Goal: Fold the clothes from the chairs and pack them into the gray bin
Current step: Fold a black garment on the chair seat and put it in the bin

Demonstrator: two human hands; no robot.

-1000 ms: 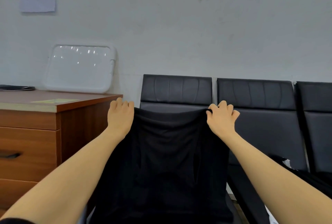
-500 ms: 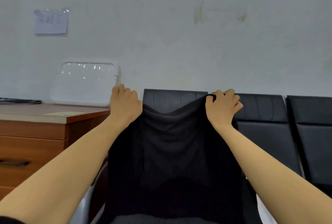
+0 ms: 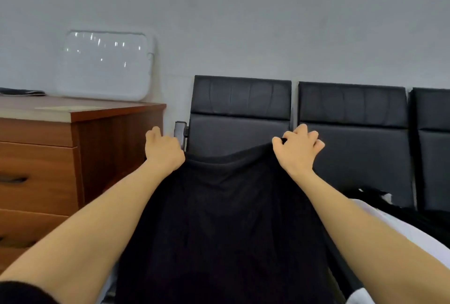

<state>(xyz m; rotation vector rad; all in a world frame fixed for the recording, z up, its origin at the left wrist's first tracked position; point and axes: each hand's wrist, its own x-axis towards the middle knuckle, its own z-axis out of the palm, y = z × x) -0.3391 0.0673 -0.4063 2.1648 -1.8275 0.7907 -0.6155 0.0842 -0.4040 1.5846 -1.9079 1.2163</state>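
I count three black chairs [image 3: 353, 133] in a row straight beyond my grip, the third cut by the frame's right edge, and one wooden cabinet [image 3: 73, 157] off to the left of my left hand, two of its drawer fronts in sight. One black garment [image 3: 219, 218] hangs between my two hands, spread flat, its top hem sagging a little in the middle and its lower part running out of the bottom of the view. One white tray [image 3: 104, 65] leans on the wall above and left of the grip, standing on the cabinet top. More dark clothing [image 3: 414, 216] lies on a seat below and right of my right hand. My left hand [image 3: 163, 150] is curled round the garment's left top corner, just beside the first chair's armrest [image 3: 180, 130]; my right hand [image 3: 298, 149] pinches the right corner, fingers bunched over the hem. I can't spot the gray bin. The backrest between the two hands shows bare above the hem.
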